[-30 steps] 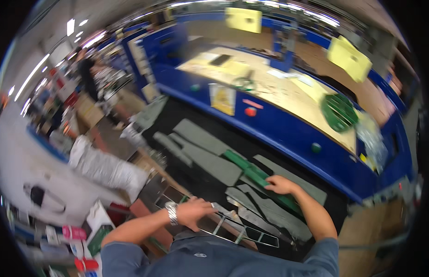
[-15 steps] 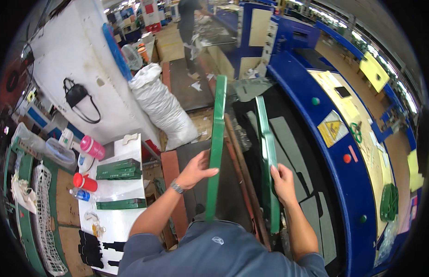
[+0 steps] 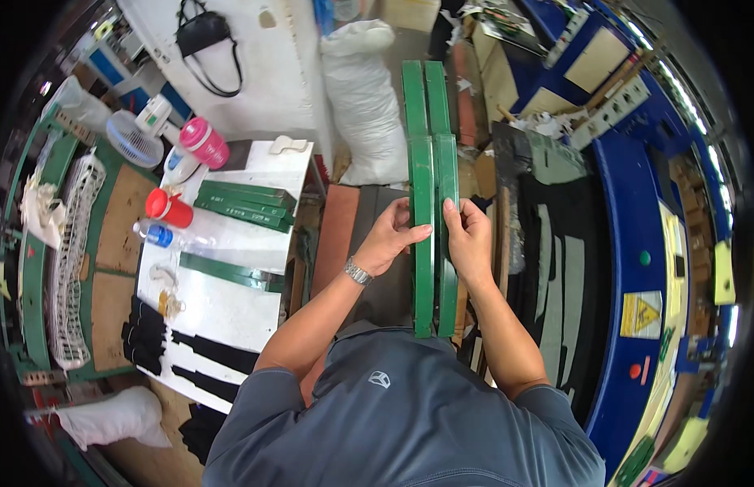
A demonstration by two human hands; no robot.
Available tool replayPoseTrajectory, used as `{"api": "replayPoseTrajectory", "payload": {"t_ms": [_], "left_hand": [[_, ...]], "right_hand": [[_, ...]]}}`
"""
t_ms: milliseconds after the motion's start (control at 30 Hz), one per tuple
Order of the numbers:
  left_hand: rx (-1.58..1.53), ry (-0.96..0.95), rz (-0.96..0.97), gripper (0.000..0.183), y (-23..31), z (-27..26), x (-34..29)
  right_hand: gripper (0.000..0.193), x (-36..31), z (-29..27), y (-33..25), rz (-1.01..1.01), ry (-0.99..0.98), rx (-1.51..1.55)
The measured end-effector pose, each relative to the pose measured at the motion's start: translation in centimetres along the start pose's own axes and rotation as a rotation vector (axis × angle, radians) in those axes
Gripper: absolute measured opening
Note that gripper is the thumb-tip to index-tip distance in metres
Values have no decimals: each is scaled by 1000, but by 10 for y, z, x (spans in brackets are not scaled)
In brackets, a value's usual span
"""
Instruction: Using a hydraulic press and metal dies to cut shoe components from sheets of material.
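My left hand [image 3: 388,241], a metal watch at its wrist, grips a long narrow green cutting die [image 3: 422,183] with a step along its length. My right hand [image 3: 469,242] is closed on a second long green cutting die [image 3: 447,174] of like shape. Both dies stand side by side in front of my chest, very close together, pointing away from me. Thumbs press on their near faces; the other fingertips are partly hidden behind them.
On the left, a white table [image 3: 235,316] bears more green dies [image 3: 245,204], a red cup [image 3: 171,209], a pink tumbler [image 3: 204,144] and black cut pieces [image 3: 211,361]. A white sack [image 3: 365,105] stands ahead. A blue machine [image 3: 608,268] and dark sheet material [image 3: 519,308] lie right.
The two dies, held apart before, are now brought together side by side. My view has turned toward the left, so the white table shows nearer the middle.
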State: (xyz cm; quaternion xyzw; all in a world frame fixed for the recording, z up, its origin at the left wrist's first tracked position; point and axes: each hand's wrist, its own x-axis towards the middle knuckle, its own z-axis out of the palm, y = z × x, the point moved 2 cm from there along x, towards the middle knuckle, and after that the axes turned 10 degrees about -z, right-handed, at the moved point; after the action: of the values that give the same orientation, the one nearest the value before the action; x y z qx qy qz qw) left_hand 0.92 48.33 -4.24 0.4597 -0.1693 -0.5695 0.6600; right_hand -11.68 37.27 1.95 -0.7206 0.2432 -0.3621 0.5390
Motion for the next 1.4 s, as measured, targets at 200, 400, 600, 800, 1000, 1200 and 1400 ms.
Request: {"api": "replayPoseTrajectory", "payload": {"t_ms": [200, 400, 600, 800, 1000, 1200, 1400], "left_hand": [[-73, 164, 71, 79, 9, -41, 17], [-100, 287, 57, 81, 15, -68, 54], [-133, 534, 141, 89, 2, -104, 54], [-346, 751, 174, 83, -25, -148, 20], [-475, 880, 225, 74, -41, -208, -43], [-648, 1180, 100, 88, -70, -293, -131], [-888, 1210, 185, 66, -157, -332, -246]], "right_hand": [[27, 46, 48, 36, -24, -183, 86], [20, 94, 78, 85, 26, -344, 293], [21, 125, 131, 104, 204, -602, 398], [12, 126, 204, 114, 468, -926, 557], [24, 89, 321, 143, 764, -1244, 437], [25, 34, 470, 185, 838, -1404, 325], [27, -10, 618, 273, 832, -1456, 193]]}}
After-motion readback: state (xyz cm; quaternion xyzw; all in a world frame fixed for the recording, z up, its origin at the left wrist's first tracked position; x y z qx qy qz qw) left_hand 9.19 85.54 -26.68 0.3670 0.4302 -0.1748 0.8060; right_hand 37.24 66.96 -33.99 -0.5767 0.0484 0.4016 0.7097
